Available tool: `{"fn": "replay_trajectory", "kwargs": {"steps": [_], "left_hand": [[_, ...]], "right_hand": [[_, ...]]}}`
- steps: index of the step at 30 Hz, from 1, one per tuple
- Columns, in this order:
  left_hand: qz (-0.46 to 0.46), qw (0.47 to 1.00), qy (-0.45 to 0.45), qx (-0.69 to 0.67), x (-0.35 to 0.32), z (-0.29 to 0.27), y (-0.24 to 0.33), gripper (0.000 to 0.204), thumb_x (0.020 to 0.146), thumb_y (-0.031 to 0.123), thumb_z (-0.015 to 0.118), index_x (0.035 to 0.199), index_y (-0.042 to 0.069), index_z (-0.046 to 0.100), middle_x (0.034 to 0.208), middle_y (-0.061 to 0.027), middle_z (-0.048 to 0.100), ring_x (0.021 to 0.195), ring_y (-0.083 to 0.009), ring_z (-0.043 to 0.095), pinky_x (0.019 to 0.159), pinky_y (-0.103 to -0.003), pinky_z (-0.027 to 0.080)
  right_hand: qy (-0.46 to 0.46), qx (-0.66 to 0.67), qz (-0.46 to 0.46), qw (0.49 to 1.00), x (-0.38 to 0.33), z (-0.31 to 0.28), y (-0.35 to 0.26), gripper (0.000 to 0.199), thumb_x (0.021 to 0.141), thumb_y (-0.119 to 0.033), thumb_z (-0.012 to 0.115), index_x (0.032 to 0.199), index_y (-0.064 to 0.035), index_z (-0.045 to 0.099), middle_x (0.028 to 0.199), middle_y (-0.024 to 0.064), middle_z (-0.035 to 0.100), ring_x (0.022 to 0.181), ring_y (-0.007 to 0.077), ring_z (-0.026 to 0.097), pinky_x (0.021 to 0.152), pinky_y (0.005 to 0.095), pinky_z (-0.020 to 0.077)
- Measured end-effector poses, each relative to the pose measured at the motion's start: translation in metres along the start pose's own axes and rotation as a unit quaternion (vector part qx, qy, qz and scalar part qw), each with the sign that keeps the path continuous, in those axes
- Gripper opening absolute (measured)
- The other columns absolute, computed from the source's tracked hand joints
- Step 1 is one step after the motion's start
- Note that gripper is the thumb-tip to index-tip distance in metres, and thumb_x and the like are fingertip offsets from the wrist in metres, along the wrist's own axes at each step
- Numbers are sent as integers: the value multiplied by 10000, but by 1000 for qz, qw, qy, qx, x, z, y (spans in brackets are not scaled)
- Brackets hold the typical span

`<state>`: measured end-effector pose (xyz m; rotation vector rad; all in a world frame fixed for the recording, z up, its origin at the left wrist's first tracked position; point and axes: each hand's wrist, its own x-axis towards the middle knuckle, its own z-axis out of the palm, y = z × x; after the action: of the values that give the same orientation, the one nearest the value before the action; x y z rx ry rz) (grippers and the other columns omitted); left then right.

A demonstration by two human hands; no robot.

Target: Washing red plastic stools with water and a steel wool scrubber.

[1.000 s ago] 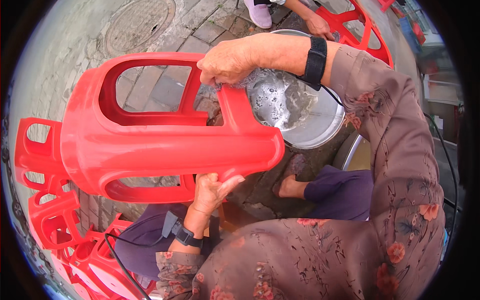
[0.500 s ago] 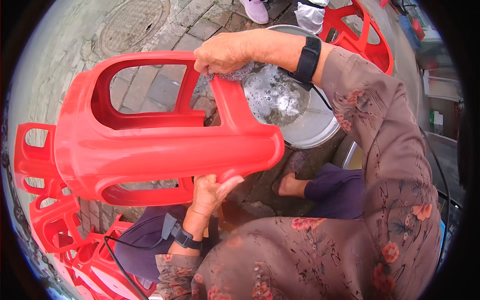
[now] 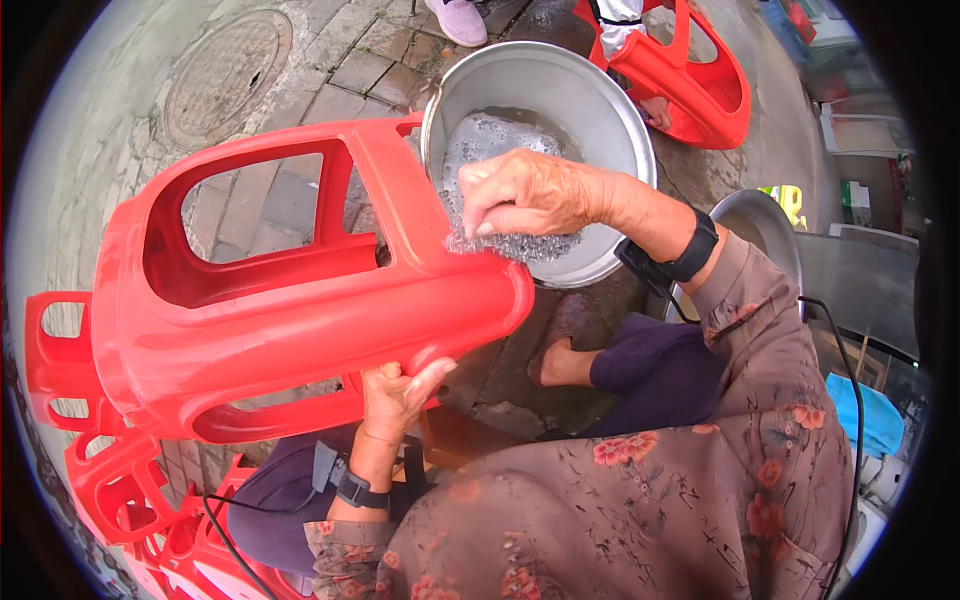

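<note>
At far left we see other red stools (image 3: 120, 490) on the paving. Next comes the red stool (image 3: 300, 320), on its side before us; our left hand (image 3: 390, 402) grips its lower edge, thumb stretched along it. Our right hand (image 3: 530, 195) is closed around a silvery mesh scrubber (image 3: 520, 245) at the stool's right end, in front of a metal basin (image 3: 618, 150) of sudsy water. Further right, we see a second metal basin (image 3: 775, 225).
</note>
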<state>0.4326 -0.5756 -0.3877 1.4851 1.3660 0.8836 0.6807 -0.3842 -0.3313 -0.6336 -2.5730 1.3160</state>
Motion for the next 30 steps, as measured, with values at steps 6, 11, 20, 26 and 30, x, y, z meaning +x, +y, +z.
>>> {"fn": "replay_trajectory", "kwargs": {"steps": [6,11,20,26,30], "left_hand": [[-57,998,9,-37,-1,4,0,381,664,149,830,969,22,641,899,-117,655,792,-277,621,737,-362,502],[-46,999,-9,6,8,5,12,352,666,160,832,927,10,650,890,-118,653,786,-269,618,731,-361,500],[-21,1000,-8,-9,17,4,23,346,677,134,822,940,-4,647,877,-121,658,768,-244,619,716,-353,497],[-42,999,-19,3,14,1,15,350,695,134,810,967,-8,642,900,-107,665,795,-233,618,747,-349,497],[1,999,28,-35,13,8,19,291,681,104,810,900,-16,660,852,-135,673,757,-260,634,722,-361,497]], "right_hand": [[76,-143,329,930,-26,28,157,197,806,-191,630,967,-82,660,957,157,624,960,348,593,837,442,455],[-37,-252,483,838,-21,99,207,251,755,-121,658,999,-64,669,1002,149,657,916,305,623,823,370,479],[56,245,64,966,6,-9,26,210,762,-74,678,962,-13,665,889,67,633,845,164,594,772,291,467],[113,-215,2,970,47,24,-43,98,744,-89,640,832,-75,599,779,103,501,739,308,574,596,401,463],[167,-264,-5,950,60,21,-29,75,774,-127,599,817,-76,565,806,111,505,723,312,582,569,412,471]]}}
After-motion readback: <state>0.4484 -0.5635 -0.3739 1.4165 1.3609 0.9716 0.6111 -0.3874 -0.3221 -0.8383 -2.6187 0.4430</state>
